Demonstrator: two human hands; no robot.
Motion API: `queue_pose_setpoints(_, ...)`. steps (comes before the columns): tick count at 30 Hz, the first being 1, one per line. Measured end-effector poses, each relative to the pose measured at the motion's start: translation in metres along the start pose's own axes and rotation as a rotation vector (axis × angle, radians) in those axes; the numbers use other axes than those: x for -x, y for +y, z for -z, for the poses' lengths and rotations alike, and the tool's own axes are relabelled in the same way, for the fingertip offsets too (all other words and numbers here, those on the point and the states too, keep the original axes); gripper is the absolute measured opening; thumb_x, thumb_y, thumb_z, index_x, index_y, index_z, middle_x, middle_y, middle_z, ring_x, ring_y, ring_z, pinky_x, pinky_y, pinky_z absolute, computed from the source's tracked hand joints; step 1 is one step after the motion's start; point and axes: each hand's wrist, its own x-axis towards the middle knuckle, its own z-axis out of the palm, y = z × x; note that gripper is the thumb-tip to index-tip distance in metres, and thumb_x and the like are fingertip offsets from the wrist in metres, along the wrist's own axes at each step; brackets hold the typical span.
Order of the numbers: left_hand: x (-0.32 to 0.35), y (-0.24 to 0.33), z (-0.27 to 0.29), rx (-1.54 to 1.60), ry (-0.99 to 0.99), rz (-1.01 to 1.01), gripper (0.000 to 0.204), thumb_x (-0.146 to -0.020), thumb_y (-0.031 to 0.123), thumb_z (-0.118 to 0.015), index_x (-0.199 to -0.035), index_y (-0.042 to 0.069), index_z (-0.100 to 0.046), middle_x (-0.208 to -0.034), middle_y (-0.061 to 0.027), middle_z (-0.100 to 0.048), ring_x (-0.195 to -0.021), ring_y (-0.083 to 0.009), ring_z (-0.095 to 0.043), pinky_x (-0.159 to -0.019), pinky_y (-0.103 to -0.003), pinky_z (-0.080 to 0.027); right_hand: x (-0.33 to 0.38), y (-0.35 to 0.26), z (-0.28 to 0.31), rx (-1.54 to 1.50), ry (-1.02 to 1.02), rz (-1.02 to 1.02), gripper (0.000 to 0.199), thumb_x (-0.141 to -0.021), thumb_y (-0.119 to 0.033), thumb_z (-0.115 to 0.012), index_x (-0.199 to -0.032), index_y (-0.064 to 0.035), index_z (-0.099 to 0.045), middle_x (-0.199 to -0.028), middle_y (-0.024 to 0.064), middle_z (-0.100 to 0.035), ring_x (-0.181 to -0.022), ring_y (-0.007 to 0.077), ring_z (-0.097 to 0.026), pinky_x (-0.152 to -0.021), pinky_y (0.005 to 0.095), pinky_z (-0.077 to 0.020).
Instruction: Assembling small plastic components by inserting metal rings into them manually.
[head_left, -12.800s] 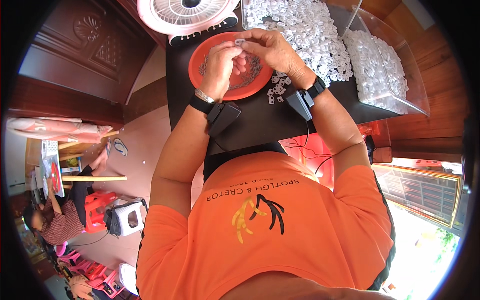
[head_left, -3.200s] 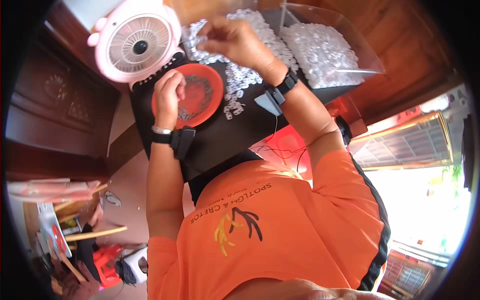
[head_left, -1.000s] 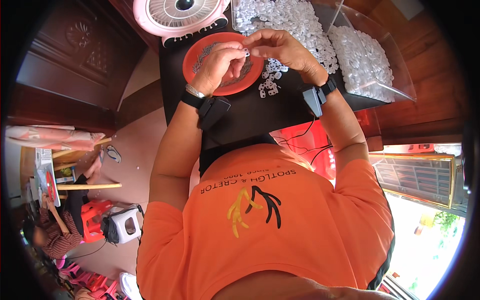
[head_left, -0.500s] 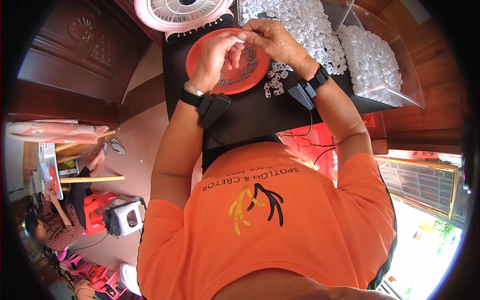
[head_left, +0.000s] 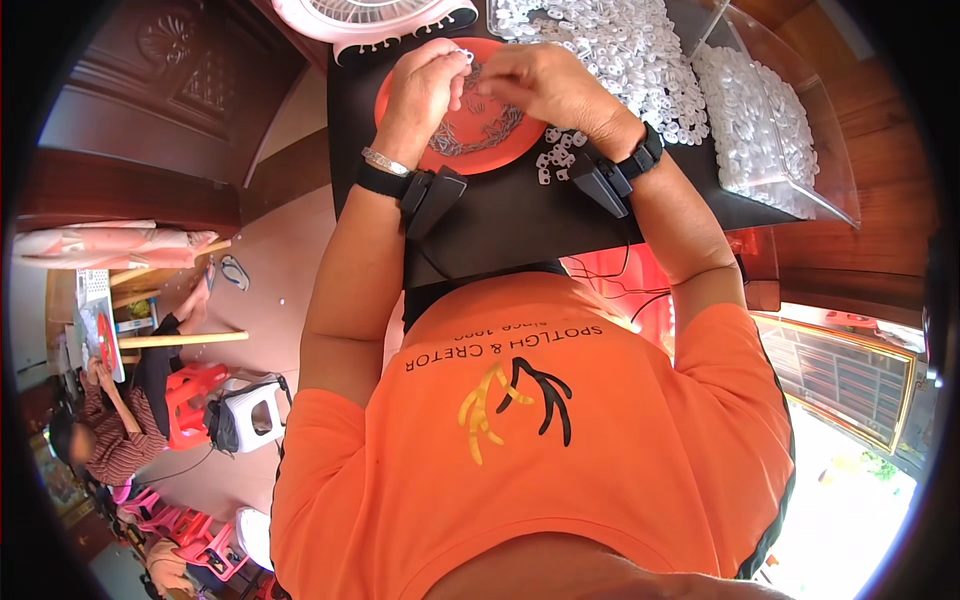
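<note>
Over a round red-orange plate (head_left: 505,155), my left hand (head_left: 422,95) pinches a small white plastic piece (head_left: 467,56) between thumb and fingertips. My right hand (head_left: 555,85) is just to its right, fingers drawn together above the plate and slightly blurred; whatever they may hold is too small to make out. Many thin grey metal pieces, like small pins or screws, (head_left: 465,140) lie in the plate. By my right wrist, a few loose white plastic pieces (head_left: 556,158) rest on the black table (head_left: 490,220).
A big heap of white plastic pieces (head_left: 630,70) spreads beyond my right hand. Farther right stands a clear bin (head_left: 790,185) holding more. A pink fan (head_left: 400,35) stands at the back left. Dark cables (head_left: 620,265) hang at the table's front edge. Another person (head_left: 125,430) sits far left.
My hands have parted: the right fingers have come off the white piece and dropped toward the plate. The left hand keeps the piece. The whole view has shifted slightly.
</note>
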Motion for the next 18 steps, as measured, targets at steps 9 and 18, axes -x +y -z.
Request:
queue_pose_setpoints(9,-0.002,0.000,0.002,-0.010,0.043,0.012,0.021,-0.085,0.018,-0.049,-0.072,0.004,-0.054,-0.058,0.0004,-0.048,-0.051,-0.0084,-0.046,-0.048,-0.021,-0.034,0.009,-0.011,-0.024,0.291,-0.356,0.108,0.009,-0.074,-0.014,-0.060,-0.079,-0.0060,-0.062,-0.086,0.0086,-0.060,-0.082,0.0289,-0.060,-0.069,0.0392,-0.0476)
queue_pose_setpoints(18,0.000,-0.001,0.000,0.015,-0.019,0.000,0.017,-0.084,0.019,-0.048,-0.075,0.005,-0.055,-0.060,0.0017,-0.051,-0.049,-0.0064,-0.047,-0.045,-0.020,-0.033,0.009,-0.006,-0.013,-0.047,-0.099,-0.128,0.013,-0.081,-0.011,-0.058,-0.091,-0.0026,-0.058,-0.078,0.0119,-0.062,-0.075,0.0290,-0.061,-0.069,0.0337,-0.0485)
